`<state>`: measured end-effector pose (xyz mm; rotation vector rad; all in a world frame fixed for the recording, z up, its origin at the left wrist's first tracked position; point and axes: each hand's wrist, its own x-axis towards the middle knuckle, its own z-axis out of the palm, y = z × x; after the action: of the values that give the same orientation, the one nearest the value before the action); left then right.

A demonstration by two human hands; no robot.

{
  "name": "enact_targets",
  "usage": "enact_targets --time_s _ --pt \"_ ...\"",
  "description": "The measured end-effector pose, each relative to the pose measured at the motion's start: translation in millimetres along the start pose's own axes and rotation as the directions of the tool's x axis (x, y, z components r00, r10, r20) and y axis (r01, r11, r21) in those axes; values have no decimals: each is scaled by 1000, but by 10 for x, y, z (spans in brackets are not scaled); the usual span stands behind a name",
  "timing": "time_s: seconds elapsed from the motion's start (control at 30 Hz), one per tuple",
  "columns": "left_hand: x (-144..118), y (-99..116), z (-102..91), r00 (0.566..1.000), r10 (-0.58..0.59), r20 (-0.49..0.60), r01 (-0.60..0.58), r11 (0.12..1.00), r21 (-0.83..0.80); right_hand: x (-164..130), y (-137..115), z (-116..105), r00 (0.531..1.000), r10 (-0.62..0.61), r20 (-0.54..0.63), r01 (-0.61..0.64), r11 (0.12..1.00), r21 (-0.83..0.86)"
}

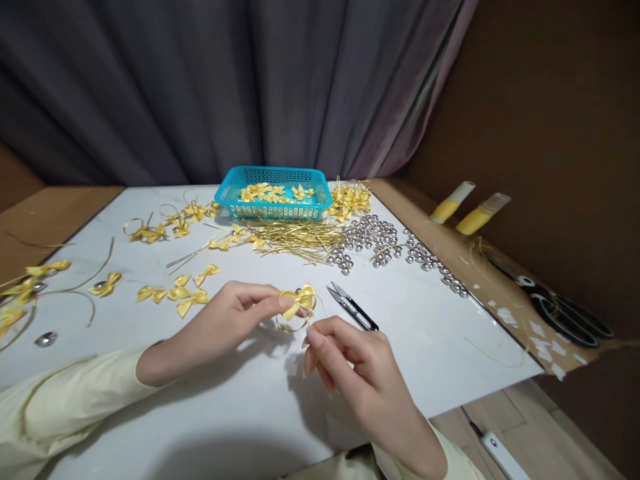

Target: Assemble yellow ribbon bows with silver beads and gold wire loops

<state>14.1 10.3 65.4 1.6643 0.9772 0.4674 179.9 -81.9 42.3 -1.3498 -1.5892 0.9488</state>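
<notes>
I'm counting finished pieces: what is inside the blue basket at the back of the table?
The blue basket holds a loose layer of yellow ribbon bows. Its near wall and the bows hide the bottom, so anything beneath them cannot be seen.

Grey curtain (210, 87) behind white table (440, 347)

The left hand's fingers (270, 303) cover one wing of the yellow bow (299, 300), and the small silver piece at its knot is too tiny to make out. The wire loop (295, 325) dips behind the right hand (350, 363). Both sleeves run off the bottom edge. At the left edge, several bows (15, 293) are cut off. The black scissors (565, 310) lie in shadow, blades indistinct.
</notes>
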Motion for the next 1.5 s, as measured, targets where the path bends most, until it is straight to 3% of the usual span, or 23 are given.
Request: enact_targets --time_s 0.4,0.53,0.73,0.97,1.3,1.5 --pt "4 -12 19 1000 4 -20 -3 999 37 6 -3 22 999 -30 -14 30 1000 -7" --pt "-6 -16 33 999 10 -44 -9 999 33 -5 19 79 995 -78 -60 73 994 -85" --pt "-39 -77 74 993 17 -120 -19 1000 -14 -7 68 196 957 -260 -129 218 937 -272" --pt "-49 -90 93 990 9 -144 -17 998 -60 18 100 257 912 -393 -121 300 837 -458" --pt "-60 -38 43 983 53 -175 -58 998 -22 70 166 203 872 -484 -70 392 777 -492" --pt "-67 -9 -2 990 66 -126 -70 997 -33 59 165 183 853 -515 -86 415 768 -488"
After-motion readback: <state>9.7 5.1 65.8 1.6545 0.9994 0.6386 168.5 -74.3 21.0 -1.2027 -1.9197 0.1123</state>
